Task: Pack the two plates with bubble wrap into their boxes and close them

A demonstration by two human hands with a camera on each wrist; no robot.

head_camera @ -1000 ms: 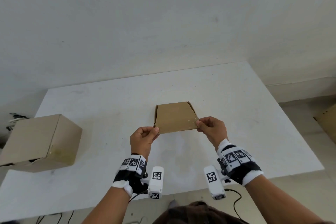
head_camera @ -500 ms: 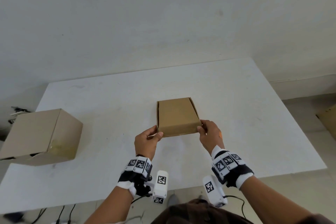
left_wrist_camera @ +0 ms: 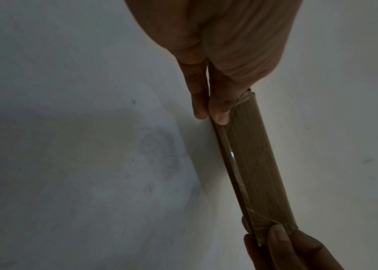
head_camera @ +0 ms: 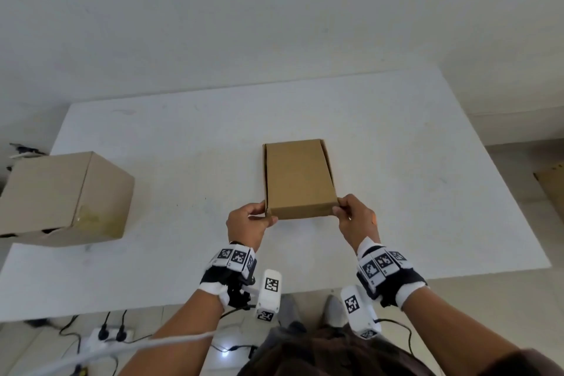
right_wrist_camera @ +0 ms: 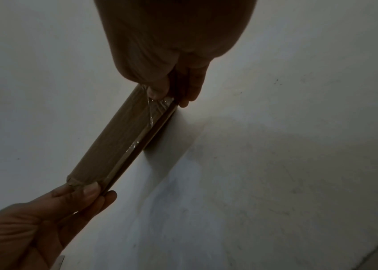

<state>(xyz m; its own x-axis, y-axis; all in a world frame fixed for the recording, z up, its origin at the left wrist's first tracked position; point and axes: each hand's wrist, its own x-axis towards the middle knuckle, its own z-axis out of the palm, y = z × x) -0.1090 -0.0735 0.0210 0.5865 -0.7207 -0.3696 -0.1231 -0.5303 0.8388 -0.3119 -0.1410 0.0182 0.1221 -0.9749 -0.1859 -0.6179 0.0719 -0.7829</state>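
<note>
A flat brown cardboard box [head_camera: 297, 175] lies in the middle of the white table [head_camera: 412, 207], lid down. My left hand [head_camera: 248, 221] pinches its near left corner, thumb on the front edge. My right hand [head_camera: 355, 217] pinches the near right corner. The wrist views show the box's near side [left_wrist_camera: 256, 164] [right_wrist_camera: 111, 144] with clear tape along the seam, the left hand's thumb [left_wrist_camera: 220, 111] and the right hand's thumb [right_wrist_camera: 157, 90] pressed on the corners. No plate or bubble wrap shows.
A larger closed cardboard box [head_camera: 61, 197] stands at the table's left edge. Another cardboard piece [head_camera: 551, 186] sits on the floor to the right. A power strip and cables [head_camera: 106, 336] lie on the floor below the near edge.
The flat box has tipped from a raised, tilted hold down to lying flat on the table, and slid a little farther from me. Both hands keep hold of its near corners.
</note>
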